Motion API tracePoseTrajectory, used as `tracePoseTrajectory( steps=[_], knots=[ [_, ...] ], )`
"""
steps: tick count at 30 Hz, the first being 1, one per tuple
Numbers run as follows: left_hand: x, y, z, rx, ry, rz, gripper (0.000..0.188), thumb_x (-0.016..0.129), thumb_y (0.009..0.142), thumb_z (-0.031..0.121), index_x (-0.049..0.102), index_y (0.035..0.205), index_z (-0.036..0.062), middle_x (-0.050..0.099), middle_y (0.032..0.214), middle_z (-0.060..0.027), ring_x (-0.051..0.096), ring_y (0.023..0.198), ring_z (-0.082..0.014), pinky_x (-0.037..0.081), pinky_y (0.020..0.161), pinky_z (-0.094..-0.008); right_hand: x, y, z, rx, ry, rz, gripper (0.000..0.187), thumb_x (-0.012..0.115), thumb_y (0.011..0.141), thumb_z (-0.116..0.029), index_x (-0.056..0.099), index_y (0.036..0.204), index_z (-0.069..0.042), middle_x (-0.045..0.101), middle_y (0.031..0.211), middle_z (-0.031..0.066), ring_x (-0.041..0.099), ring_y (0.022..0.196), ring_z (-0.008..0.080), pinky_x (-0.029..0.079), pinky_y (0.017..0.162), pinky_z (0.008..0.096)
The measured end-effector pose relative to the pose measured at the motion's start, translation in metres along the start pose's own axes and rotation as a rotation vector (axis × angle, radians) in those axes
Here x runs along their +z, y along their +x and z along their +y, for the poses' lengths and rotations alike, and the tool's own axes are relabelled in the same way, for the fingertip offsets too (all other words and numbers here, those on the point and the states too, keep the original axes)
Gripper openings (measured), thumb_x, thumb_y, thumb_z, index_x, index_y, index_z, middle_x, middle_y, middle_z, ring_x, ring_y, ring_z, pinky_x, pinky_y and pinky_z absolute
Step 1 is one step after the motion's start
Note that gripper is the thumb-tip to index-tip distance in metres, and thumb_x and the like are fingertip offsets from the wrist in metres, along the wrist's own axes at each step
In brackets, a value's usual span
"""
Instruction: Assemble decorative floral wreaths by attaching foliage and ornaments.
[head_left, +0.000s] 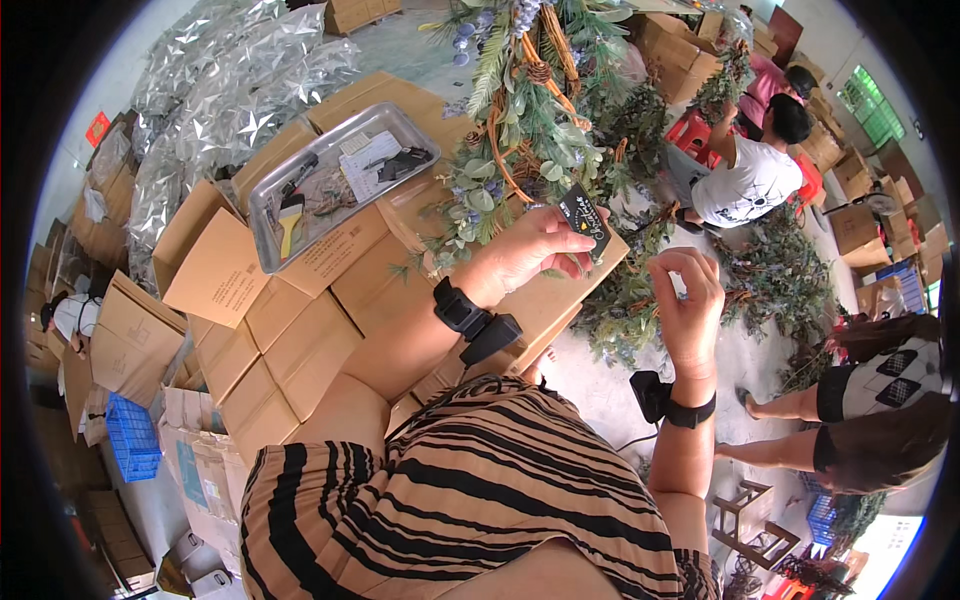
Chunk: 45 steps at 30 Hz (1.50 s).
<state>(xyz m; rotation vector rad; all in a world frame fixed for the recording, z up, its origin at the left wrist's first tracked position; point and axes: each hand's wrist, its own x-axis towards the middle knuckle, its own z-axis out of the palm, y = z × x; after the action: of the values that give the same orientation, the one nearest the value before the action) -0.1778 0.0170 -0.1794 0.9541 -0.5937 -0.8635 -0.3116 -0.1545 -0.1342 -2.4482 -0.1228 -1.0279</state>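
My left hand [530, 248] pinches a small black hang tag [583, 222] with pale lettering and a yellow mark. The tag is at the lower edge of a wreath [490, 190] of green leaves, pine sprigs, cones and blue berries on a brown twig ring. My right hand [690, 300] is raised to the right of the tag, apart from it. Its thumb and fingertips press together in a loop; whatever they hold, if anything, is too fine to make out. Both wrists wear black straps with small black devices.
Cardboard boxes [305, 335] form the work surface, bearing a metal tray [262, 215] with papers, a yellow-handled tool and small parts. More greenery [770, 270] lies on the floor at right. A seated person [750, 180] and people standing [880, 400] are nearby. Plastic-wrapped silver stars [230, 90] are piled far left.
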Motion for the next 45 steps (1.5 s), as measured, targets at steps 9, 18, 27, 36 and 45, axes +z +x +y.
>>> tracePoseTrajectory(
  steps=[9, 18, 27, 36, 45],
  knots=[
    [-0.004, -0.001, -0.002, 0.004, 0.016, -0.026, 0.046, 0.064, 0.080, 0.015, 0.049, 0.121, 0.0003, 0.063, 0.090, -0.0067, 0.062, 0.075, -0.0159, 0.050, 0.063, -0.0263, 0.002, 0.002, -0.002, -0.008, -0.034, -0.014, 0.008, 0.064, 0.073, -0.002, 0.058, 0.077, -0.005, 0.061, 0.080, 0.0060, 0.055, 0.076, 0.0250, 0.040, 0.073, 0.0322],
    [-0.017, 0.010, -0.007, -0.145, 0.037, 0.017, 0.041, 0.065, 0.080, 0.014, 0.052, 0.115, -0.0029, 0.062, 0.082, -0.0065, 0.061, 0.067, -0.0143, 0.050, 0.058, -0.0247, 0.030, 0.000, 0.001, 0.002, 0.043, -0.069, 0.007, 0.064, 0.072, -0.003, 0.059, 0.076, -0.005, 0.061, 0.077, 0.0064, 0.056, 0.075, 0.0254, 0.040, 0.074, 0.0329],
    [-0.013, 0.015, -0.021, 0.002, 0.092, 0.240, 0.055, 0.067, 0.079, 0.006, 0.042, 0.126, -0.0083, 0.060, 0.071, -0.0070, 0.059, 0.057, -0.0114, 0.051, 0.051, -0.0238, 0.090, -0.027, 0.018, 0.541, 0.565, 0.013, 0.005, 0.061, 0.080, -0.002, 0.061, 0.080, 0.003, 0.062, 0.072, 0.0061, 0.057, 0.067, 0.0111, 0.045, 0.064, 0.0241],
    [-0.009, 0.013, -0.011, 0.044, 0.042, 0.211, 0.024, 0.063, 0.081, 0.007, 0.055, 0.099, -0.0053, 0.060, 0.082, -0.0085, 0.062, 0.072, -0.0153, 0.054, 0.069, -0.0267, 0.110, -0.027, 0.026, 0.652, 0.737, 0.084, 0.009, 0.061, 0.083, -0.006, 0.061, 0.085, 0.003, 0.063, 0.076, 0.0036, 0.058, 0.068, 0.0086, 0.046, 0.063, 0.0220],
    [-0.013, 0.004, -0.008, 0.151, -0.032, 0.291, 0.019, 0.059, 0.085, 0.009, 0.061, 0.095, -0.0067, 0.064, 0.088, -0.0118, 0.064, 0.079, -0.0184, 0.053, 0.074, -0.0271, 0.103, -0.016, 0.018, 0.627, 0.861, 0.146, 0.006, 0.061, 0.083, -0.004, 0.061, 0.085, 0.002, 0.062, 0.079, 0.0032, 0.057, 0.068, 0.0077, 0.045, 0.062, 0.0204]
  ],
)
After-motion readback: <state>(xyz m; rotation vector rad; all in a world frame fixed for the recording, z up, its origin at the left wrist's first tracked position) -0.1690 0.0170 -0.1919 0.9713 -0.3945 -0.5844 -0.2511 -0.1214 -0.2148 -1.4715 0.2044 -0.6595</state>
